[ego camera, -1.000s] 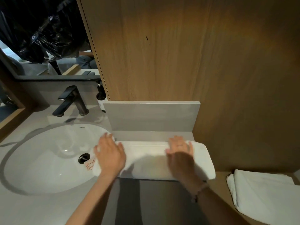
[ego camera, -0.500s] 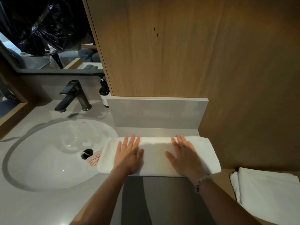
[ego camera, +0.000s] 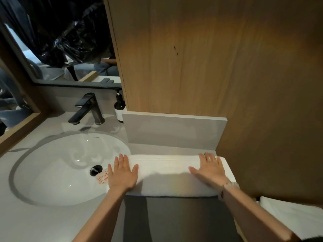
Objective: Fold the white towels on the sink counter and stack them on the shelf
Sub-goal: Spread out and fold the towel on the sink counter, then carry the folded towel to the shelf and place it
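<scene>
Towel (ego camera: 174, 173) lies folded on counter (ego camera: 26, 220), long axis left-right; left hand (ego camera: 122, 173) flat on its left end, right hand (ego camera: 210, 170) flat on its right end, fingers straight, gripping nothing.

You're in a bathroom, white oval basin (ego camera: 52, 172) sunk in grey tabletop (ego camera: 35, 224), black mixer tap (ego camera: 88, 109), pump soap btl (ego camera: 119, 106), mirror (ego camera: 61, 41) above, wood wall panel (ego camera: 209, 67), folded white towel (ego camera: 174, 172).
</scene>
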